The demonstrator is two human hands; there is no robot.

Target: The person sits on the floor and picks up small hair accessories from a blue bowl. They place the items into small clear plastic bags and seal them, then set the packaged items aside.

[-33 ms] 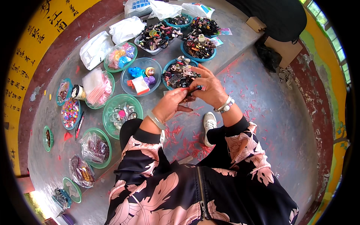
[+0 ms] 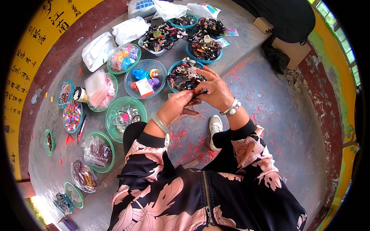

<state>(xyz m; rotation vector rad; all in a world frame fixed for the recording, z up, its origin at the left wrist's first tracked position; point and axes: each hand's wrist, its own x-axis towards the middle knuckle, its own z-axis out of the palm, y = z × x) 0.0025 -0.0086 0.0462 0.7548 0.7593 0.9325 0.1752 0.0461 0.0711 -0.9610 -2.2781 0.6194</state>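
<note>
The small dark piece point(image 2: 202, 92) in your fingers lay roughly crosswise to you, its long axis running from left to right and seeming to tilt up a little toward its right end. That right end poked out by your right fingertips; the other was hidden, so which end was its front could not be told. You had it just on your side of the blue bowl point(image 2: 173, 89) of tangled hair ties, by that bowl's near right edge as you looked down.

It sat between your two hands, closer to the right one's fingertips. Your left hand point(image 2: 178, 106), on the near side of the blue bowl, was nearly closed at thumb and forefinger, which pinched at the piece's left part, while a lower finger stretched out beneath. Your right hand point(image 2: 219, 90), to the right of the blue bowl, had its thumb and forefinger drawn together at the piece, with the other fingers raised and fanned apart. How firmly each gripped could not be seen.

To the left of the blue bowl stood a clear bowl point(image 2: 129, 87) with blue and purple bunches; nearer you than the blue bowl, red scraps point(image 2: 198, 145) littered the floor.
</note>
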